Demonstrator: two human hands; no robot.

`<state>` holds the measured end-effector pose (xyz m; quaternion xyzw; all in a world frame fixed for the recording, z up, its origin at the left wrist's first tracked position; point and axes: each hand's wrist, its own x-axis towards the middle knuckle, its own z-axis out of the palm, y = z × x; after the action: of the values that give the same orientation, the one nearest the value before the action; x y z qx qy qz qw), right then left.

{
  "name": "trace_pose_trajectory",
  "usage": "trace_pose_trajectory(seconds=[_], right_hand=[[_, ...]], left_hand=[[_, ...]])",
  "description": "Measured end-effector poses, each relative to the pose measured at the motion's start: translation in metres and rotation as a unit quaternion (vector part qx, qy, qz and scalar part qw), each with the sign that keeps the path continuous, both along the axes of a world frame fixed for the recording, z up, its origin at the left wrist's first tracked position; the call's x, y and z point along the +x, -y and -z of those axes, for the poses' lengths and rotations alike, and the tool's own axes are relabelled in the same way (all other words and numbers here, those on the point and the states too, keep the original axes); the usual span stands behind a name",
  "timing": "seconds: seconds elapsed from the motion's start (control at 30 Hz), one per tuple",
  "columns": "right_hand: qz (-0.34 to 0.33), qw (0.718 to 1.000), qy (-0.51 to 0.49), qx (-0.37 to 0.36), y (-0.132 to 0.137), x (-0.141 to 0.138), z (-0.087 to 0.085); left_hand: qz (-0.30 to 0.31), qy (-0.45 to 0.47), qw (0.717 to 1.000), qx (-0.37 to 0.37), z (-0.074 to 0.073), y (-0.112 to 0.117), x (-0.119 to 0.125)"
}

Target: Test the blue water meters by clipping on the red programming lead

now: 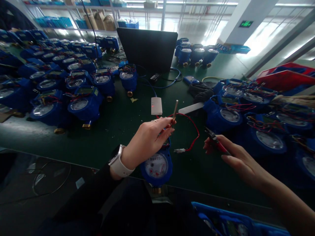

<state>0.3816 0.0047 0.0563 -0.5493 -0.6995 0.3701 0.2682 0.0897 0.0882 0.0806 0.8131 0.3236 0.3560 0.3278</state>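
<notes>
**Hands at Work Amid Rows of Blue Water Meters**

At the lower right, a blue crate [194,205] sits below the edge of a green surface [123,127], blue-cased units inside it. At that edge lies a single blue water meter [157,165], dial facing up and brass fitting toward the person, its upper part partly hidden by the left hand [154,136]. That hand, a white-strapped watch [123,165] at its wrist, has its grip pressed together, thumb and forefinger pinching a slim brass-coloured rod [176,109] that stands nearly upright above the meter. To the right, well apart, the right hand [228,152] closes its grip around red-handled pliers [217,141], the dark tips pointing up and left; whether those tips meet is hard to tell. Between the hands, a red cable [198,133] curves round to a white connector [179,150] on the surface. Just beyond the left hand sits a white box [156,106] with a red light lit, near a pale bar [191,108]. More meters crowd both sides; farther back stand a dark screen [147,49] and loaded shelving [163,14].
</notes>
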Motion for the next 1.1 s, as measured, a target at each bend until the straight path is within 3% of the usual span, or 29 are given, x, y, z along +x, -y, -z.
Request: trace_pose_trajectory(seconds=[1.1], right_hand=[[0.018,0.999,-0.001,-0.036,0.006,-0.016,-0.002]], left_hand=[[-0.002,-0.003,1.0,0.017,-0.001,0.001,0.002]])
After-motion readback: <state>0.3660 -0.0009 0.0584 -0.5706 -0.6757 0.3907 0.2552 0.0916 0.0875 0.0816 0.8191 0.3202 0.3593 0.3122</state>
